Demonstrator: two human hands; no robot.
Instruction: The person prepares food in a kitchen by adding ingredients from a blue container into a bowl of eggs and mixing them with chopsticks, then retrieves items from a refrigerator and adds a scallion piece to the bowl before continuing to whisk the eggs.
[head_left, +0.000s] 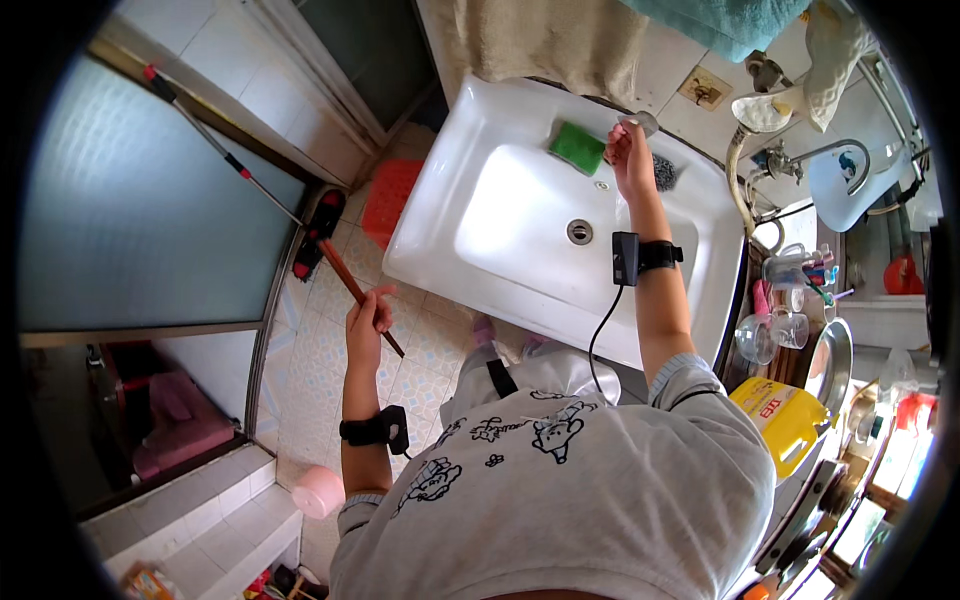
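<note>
My left hand is closed around reddish-brown chopsticks, held slantwise over the tiled floor to the left of the sink. The exact number of sticks cannot be made out. Over the far rim of the white ceramic sink, my right hand has its fingers curled at a grey tap, which it partly hides. A green scouring sponge lies on the rim just left of that hand. To its right is a grey steel-wool scrubber. The drain is uncovered in the basin.
A red plastic basket stands on the floor left of the sink. Along the right are glass cups and a yellow jug. A pole mop leans at a frosted door. A pink bin stands by the step.
</note>
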